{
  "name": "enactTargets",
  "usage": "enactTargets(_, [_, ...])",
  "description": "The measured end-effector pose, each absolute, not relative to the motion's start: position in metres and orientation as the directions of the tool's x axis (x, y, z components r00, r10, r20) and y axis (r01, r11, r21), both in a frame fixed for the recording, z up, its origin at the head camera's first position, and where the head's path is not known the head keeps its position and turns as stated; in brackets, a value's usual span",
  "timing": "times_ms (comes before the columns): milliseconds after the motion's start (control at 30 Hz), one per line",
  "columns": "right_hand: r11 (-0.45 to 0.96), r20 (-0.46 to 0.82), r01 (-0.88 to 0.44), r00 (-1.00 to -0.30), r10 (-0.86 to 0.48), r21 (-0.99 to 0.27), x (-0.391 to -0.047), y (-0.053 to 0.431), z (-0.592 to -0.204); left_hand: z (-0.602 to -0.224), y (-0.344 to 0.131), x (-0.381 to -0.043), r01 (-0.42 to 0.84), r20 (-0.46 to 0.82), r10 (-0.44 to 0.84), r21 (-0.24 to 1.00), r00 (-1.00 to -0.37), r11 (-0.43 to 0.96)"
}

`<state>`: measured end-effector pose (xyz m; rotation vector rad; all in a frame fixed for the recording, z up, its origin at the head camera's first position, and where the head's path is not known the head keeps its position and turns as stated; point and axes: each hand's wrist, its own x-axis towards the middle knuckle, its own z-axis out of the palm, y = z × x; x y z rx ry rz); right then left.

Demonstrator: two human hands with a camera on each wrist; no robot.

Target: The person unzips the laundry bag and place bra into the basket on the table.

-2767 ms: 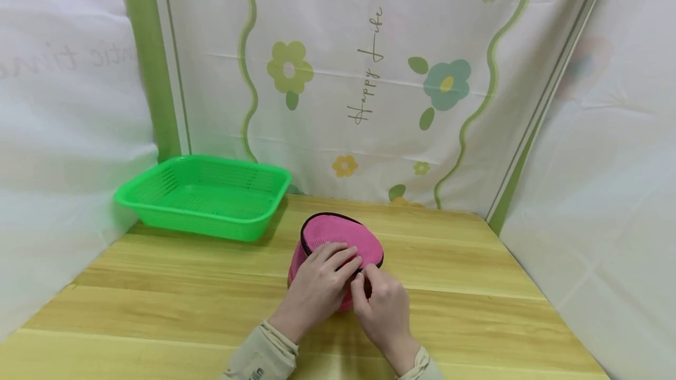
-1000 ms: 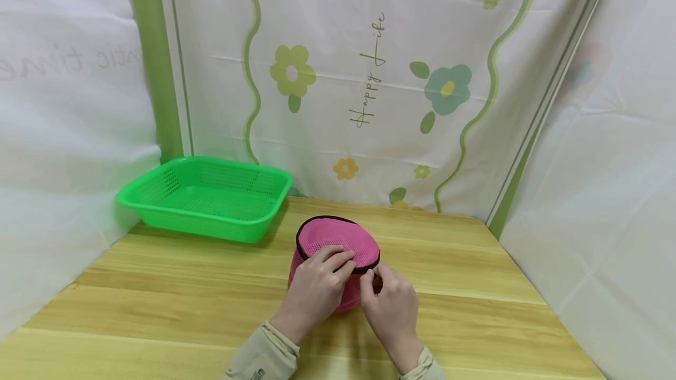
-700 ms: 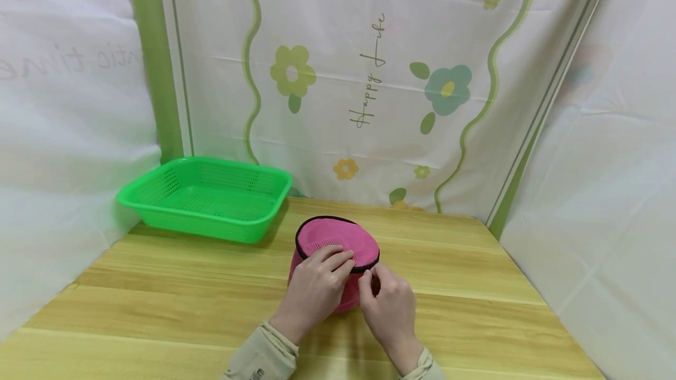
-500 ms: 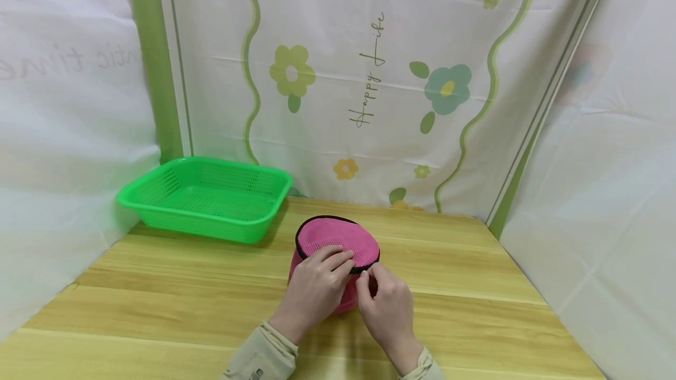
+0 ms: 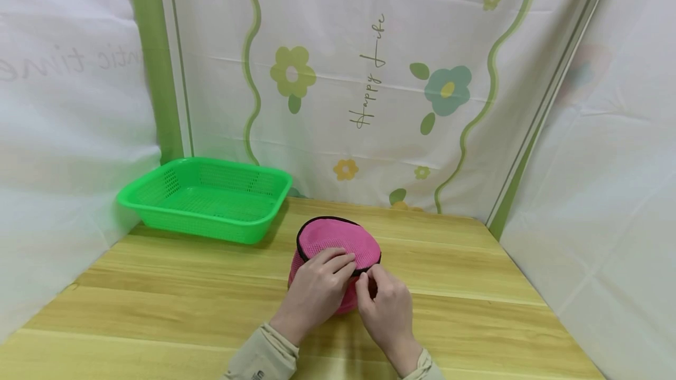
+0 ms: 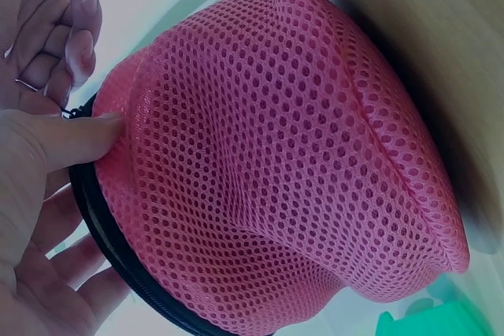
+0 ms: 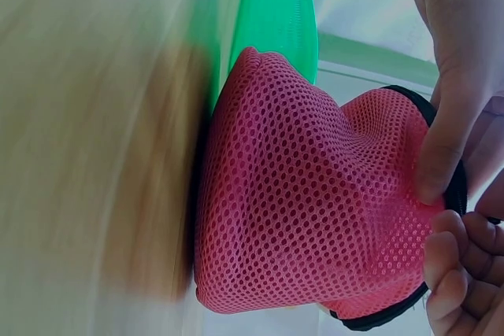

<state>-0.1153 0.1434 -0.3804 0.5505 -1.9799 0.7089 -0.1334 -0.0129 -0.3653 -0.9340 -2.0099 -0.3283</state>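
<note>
A pink mesh bag point(image 5: 338, 239) with a round top and a black zipper rim point(image 6: 118, 249) stands on the wooden table. My left hand point(image 5: 317, 286) grips the bag at its near rim, with fingers over the top. In the left wrist view its thumb point(image 6: 83, 139) presses the mesh just below the zipper. At the rim's right side, my right hand point(image 5: 388, 306) pinches a small dark zipper pull point(image 6: 77, 112) with curled fingers. Mesh covers the bag's side in the right wrist view, where the right hand point(image 7: 465, 281) is beside the rim. The bag's contents are hidden.
A green plastic basket point(image 5: 190, 216) with perforated walls sits at the back left of the wooden table point(image 5: 475, 321). White flowered curtains point(image 5: 327, 75) enclose the back and both sides.
Compared with a second ago, my right hand has shifted slightly left along the rim. The left hand has kept its grip, and the bag stands in nearly the same place.
</note>
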Motion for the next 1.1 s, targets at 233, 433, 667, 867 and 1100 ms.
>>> enactTargets(233, [0.738, 0.893, -0.638, -0.436, -0.114, -0.217, -0.1151, 0.1419, -0.3825, -0.3659, -0.0135, -0.1336, 0.72, 0.808, 0.485, -0.113, -0.334, 0.684])
enactTargets(433, [0.73, 0.878, -0.641, -0.464, -0.122, -0.237, -0.1138, 0.1409, -0.3826, -0.3659, -0.014, -0.1337, 0.721, 0.816, 0.483, -0.122, -0.319, 0.682])
enactTargets(667, [0.691, 0.875, -0.679, -0.463, -0.139, -0.249, -0.1123, 0.1386, -0.3829, -0.3657, -0.0143, -0.1335, 0.72, 0.819, 0.483, -0.129, -0.311, 0.682])
enactTargets(867, [0.649, 0.891, -0.727, -0.423, -0.166, -0.225, -0.1129, 0.1375, -0.3832, -0.3654, -0.0141, -0.1336, 0.73, 0.825, 0.479, -0.126, -0.299, 0.672])
enactTargets(1100, [0.662, 0.901, -0.718, -0.408, -0.15, -0.215, -0.1128, 0.1372, -0.3821, -0.3653, -0.0142, -0.1342, 0.725, 0.832, 0.476, -0.137, -0.286, 0.675])
